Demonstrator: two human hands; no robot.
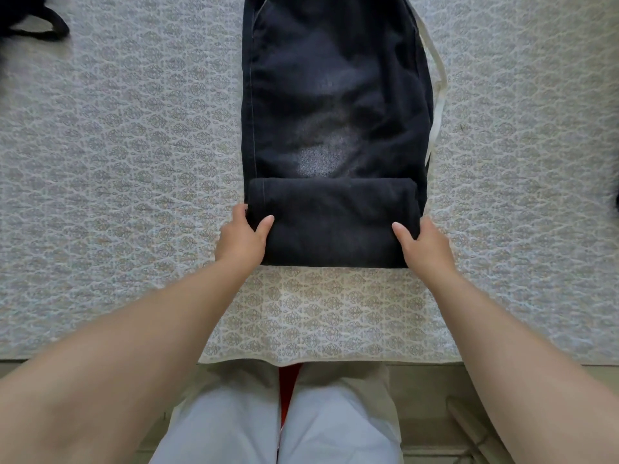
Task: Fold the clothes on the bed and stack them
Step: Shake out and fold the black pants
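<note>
Dark denim, close to black, lies stretched along the middle of the bed: a pair of trousers laid flat on the grey patterned cover, running away from the person towards the far edge of the view. The near end has been turned over into a thick folded band, which sits on top of the flat part and reaches almost to the near edge of the bed. A pale strip, like a drawstring or tape, trails along the right side of the trousers.

Both bare forearms reach forward from the near side, angled in towards each other. The left hand grips the left end of the folded band, thumb lying on top of the cloth and the other fingers curled round its side. The right hand mirrors it on the right end, thumb on top and pointing inward, fingers wrapped round the outer edge. Both wrists are low, close to the bed cover.

Another dark piece of clothing lies at the far left corner, well apart from the trousers, only partly in view. At the near edge, below the bed, the person's pale trouser legs show.
</note>
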